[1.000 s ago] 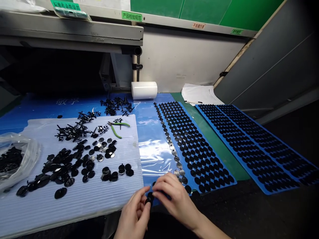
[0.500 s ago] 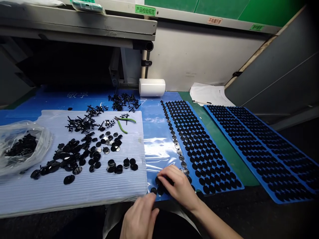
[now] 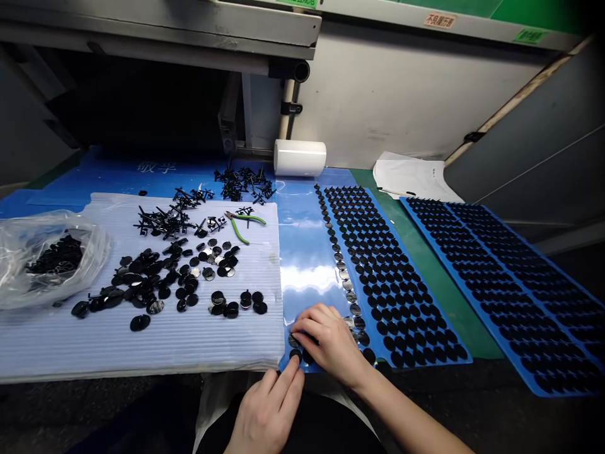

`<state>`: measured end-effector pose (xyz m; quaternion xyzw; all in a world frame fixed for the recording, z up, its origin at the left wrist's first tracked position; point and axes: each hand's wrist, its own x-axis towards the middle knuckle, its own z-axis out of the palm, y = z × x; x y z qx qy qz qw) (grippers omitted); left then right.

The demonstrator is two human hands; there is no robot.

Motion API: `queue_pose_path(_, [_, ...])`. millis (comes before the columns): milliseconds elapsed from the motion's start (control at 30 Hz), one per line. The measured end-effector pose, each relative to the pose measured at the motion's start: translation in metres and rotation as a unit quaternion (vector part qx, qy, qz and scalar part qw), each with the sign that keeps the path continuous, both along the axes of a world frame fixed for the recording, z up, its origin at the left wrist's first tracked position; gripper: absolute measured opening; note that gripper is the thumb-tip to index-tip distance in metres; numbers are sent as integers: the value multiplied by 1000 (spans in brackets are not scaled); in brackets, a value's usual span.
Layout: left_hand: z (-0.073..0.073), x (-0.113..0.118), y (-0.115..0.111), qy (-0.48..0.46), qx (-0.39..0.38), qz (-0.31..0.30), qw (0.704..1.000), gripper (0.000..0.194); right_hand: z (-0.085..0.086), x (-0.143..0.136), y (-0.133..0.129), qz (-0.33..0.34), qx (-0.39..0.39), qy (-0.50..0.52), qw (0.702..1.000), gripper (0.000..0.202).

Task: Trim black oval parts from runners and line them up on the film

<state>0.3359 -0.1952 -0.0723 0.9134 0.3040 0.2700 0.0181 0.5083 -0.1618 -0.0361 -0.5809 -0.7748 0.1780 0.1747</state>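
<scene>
L hand (image 3: 268,403) nearly straight-fingered, tips on blk disc (image 3: 295,354), btm ctr of frame; R hand (image 3: 328,343) half-curled at 2nd disc (image 3: 292,341) just above, can't tell grip.

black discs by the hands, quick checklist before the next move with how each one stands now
1. Left hand at the near discs: ok, a fingertip is at a black disc by the table's near edge.
2. Right hand gripping a disc: cannot tell, its fingers hide the spot.
3. Near discs all in plain sight: not ok, the right hand partly covers them.
4. Cutters away from the fingers: ok, they lie on the white sheet beyond both hands.
5. Loose discs available: ok, scattered on the white sheet, probably within reach.
</scene>
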Motion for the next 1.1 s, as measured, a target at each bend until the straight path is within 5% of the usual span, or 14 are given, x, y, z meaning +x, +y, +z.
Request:
queue_pose_path(200, [5,-6,3,-54,-38,-13,998,27,-1,-3,-1,1,16,-14,1000,10])
queue_pose_path(367, [16,-16,23,-41,-35,64,996,28,1,-2,-11,-9,22,26,999,15])
queue_pose_path(633, [26,-19,36,-33,-89,81,992,18,4,2,-27,-13,36,19,999,17])
queue_pose_path(767, [37,-14,52,-40,-121,158,979,17,9,4,-29,2,4,16,1000,20])
queue_pose_path(900, [34,-7,73,-24,-131,227,965,18,13,6,-29,11,-10,3,1000,20])
queue_pose_path(1100, [29,-3,79,-58,-154,220,961,16,18,9,-21,-24,11,53,998,18])
